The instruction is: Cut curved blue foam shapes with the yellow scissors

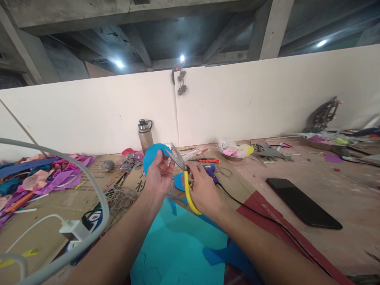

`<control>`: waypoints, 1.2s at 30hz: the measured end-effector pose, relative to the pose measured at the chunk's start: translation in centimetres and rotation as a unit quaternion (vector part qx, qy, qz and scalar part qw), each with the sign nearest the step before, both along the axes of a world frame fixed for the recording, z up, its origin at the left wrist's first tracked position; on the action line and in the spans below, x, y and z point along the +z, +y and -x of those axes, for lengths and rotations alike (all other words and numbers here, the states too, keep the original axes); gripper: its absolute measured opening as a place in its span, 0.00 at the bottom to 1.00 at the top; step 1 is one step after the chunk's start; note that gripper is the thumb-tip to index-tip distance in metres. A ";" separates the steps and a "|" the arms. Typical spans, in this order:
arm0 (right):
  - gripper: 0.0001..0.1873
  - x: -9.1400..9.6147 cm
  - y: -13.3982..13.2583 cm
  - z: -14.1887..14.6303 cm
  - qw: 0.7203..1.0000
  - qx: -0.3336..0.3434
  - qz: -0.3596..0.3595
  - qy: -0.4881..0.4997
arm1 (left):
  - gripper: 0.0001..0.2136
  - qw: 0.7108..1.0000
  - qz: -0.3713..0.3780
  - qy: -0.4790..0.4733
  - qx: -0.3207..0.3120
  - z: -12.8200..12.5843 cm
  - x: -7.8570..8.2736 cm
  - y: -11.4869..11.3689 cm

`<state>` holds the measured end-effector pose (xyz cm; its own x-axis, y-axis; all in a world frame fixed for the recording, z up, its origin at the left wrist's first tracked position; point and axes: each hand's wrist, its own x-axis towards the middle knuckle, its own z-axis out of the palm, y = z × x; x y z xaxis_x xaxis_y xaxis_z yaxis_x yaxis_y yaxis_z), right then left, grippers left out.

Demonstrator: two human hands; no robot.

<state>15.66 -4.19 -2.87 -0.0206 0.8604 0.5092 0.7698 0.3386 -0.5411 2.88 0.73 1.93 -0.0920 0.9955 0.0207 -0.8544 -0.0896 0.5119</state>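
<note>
Noted a heap of cloth scraps (63, 178) toward the left edge of the table (356, 194). Observed a bottle (145, 136) near the far edge. Found a blue disc (151, 155) raised above the surface, pinched between thumb and fingers of the left hand (160, 172). Recorded a turquoise sheet (181, 245) toward the near edge. Found scissors (181, 161), open-bladed at the disc's right rim, gripped by closed fingers of the right hand (203, 188). Logged a black phone (303, 204) toward the right edge.

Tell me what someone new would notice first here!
Probably the yellow-handled metal scissors, open in the person's right grip, near the round blue sheet piece in the left grip, mid-view. Next might come the flat turquoise sheet below them, then the black rectangular phone lying at right.
</note>
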 end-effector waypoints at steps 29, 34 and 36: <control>0.24 0.5 -0.2 0.2 0.996 -0.045 0.035 -0.073 | 0.08 0.999 0.022 -0.025 0.001 -0.5 -0.3 -0.3; 0.22 0.6 -0.3 0.1 0.995 -0.041 0.038 -0.077 | 0.07 0.999 0.026 -0.027 0.006 -0.5 -0.3 -0.4; 0.22 0.6 -0.3 0.1 0.995 -0.041 0.039 -0.076 | 0.07 0.999 0.029 -0.029 0.010 -0.5 -0.3 -0.4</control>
